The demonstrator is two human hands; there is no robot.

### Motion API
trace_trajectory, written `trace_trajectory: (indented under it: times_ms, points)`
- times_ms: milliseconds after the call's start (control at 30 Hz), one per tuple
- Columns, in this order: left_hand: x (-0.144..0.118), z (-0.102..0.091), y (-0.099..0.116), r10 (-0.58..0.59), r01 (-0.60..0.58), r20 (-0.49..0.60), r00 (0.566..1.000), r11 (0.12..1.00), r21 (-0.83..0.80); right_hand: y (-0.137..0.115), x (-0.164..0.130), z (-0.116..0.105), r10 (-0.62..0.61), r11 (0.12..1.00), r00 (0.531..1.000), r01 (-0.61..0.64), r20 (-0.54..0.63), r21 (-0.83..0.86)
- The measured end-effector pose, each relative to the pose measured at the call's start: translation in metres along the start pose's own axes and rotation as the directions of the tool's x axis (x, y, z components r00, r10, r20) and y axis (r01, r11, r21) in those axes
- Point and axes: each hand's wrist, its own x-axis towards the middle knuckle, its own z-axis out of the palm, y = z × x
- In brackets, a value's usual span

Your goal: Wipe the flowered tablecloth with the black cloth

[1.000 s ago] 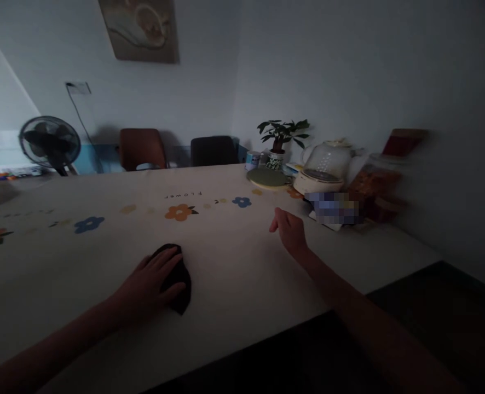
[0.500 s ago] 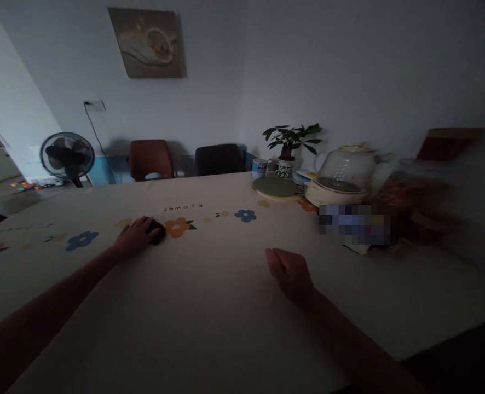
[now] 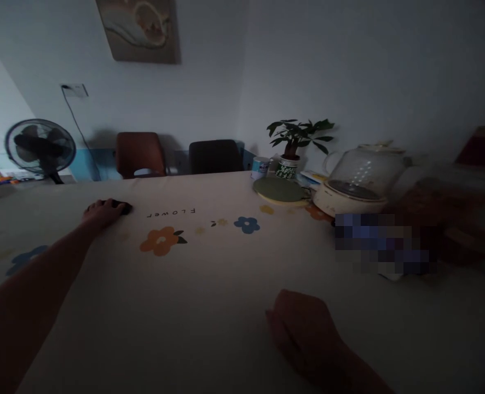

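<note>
At the far left a standing fan [image 3: 40, 148] sits on the floor beyond the table [image 3: 209, 306], its base cut by the table's edge, and a cable runs up the wall to a pale socket plate [image 3: 74, 90]. The left arm stretches out long across the flowered cloth, and the left hand [image 3: 102, 211] lies palm down with its fingers flat over a dark cloth [image 3: 125, 207]; only a small dark sliver of that cloth shows, at the fingertips on the hand's right side, the bulk of it being hidden under the palm. The hand presses on it rather than pinching it, fingers laid together and slightly curled. Just right of it the printed word FLOWER [image 3: 171, 212] reads upside down, with an orange flower print [image 3: 160, 241] nearer the camera. Behind the table stand a brown chair [image 3: 139, 155] and a dark chair [image 3: 213, 156], only their backs visible, and a picture [image 3: 139, 30] is cut off by the top edge. The right hand [image 3: 304, 331] rests low in the foreground, well apart from the cloth, loosely curled and holding nothing; it is deep in shadow and its fingertips are hard to make out. Further right stand a small tin [image 3: 261, 167], a potted plant [image 3: 294, 145], a round green mat [image 3: 281, 190] and a glass kettle [image 3: 359, 178] on its base. Beyond that a patch is blurred into squares, and the things at the right edge are too smeared to name.
</note>
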Motion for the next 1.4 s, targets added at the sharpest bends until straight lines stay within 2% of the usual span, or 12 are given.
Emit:
trace_trajectory:
  times_ms: [133, 200, 267, 333, 467, 667, 833, 933, 1067, 1167, 1267, 1400]
  points:
    - [0.005, 0.002, 0.004, 0.073, -0.073, 0.006, 0.997, 0.997, -0.007, -0.005, -0.001, -0.002, -0.059, 0.997, 0.997, 0.057, 0.048, 0.045]
    - [0.011, 0.008, 0.018, 0.101, -0.101, 0.014, 0.995, 0.995, -0.007, -0.008, -0.003, -0.004, -0.084, 0.995, 0.994, 0.080, 0.073, 0.058]
    - [0.021, 0.018, 0.044, 0.111, -0.111, 0.026, 0.993, 0.994, -0.003, -0.010, -0.003, -0.004, -0.097, 0.994, 0.992, 0.092, 0.080, 0.059]
    - [0.030, 0.033, 0.081, 0.148, -0.148, 0.036, 0.988, 0.989, 0.001, -0.012, -0.003, -0.003, -0.095, 0.994, 0.993, 0.091, 0.064, 0.062]
    - [0.040, 0.059, 0.170, 0.304, -0.304, 0.040, 0.952, 0.953, -0.006, -0.012, -0.001, 0.001, -0.108, 0.993, 0.994, 0.107, 0.013, 0.051]
    - [0.031, 0.080, 0.285, 0.466, -0.465, 0.048, 0.883, 0.885, -0.026, -0.010, -0.003, 0.007, -0.116, 0.993, 0.992, 0.116, -0.053, 0.006]
    - [0.003, 0.095, 0.370, 0.654, -0.651, 0.058, 0.754, 0.756, -0.069, -0.007, -0.005, 0.010, -0.107, 0.994, 0.992, 0.107, -0.063, -0.003]
    - [-0.024, 0.101, 0.410, 0.750, -0.744, 0.062, 0.659, 0.661, -0.091, -0.005, -0.005, 0.010, -0.105, 0.994, 0.991, 0.105, -0.088, -0.009]
    - [-0.058, 0.100, 0.435, 0.838, -0.831, 0.071, 0.541, 0.546, -0.110, -0.002, -0.004, 0.009, -0.077, 0.997, 0.986, 0.074, -0.146, -0.030]
    - [-0.073, 0.097, 0.437, 0.856, -0.848, 0.066, 0.513, 0.517, -0.117, 0.001, -0.004, 0.009, -0.071, 0.997, 0.988, 0.067, -0.139, -0.033]
    - [-0.077, 0.095, 0.434, 0.838, -0.829, 0.070, 0.540, 0.545, -0.126, 0.005, -0.005, 0.009, -0.074, 0.997, 0.992, 0.071, -0.101, -0.037]
    - [-0.063, 0.092, 0.419, 0.772, -0.761, 0.091, 0.629, 0.635, -0.131, 0.010, -0.007, 0.008, -0.061, 0.996, 0.996, 0.057, -0.071, -0.067]
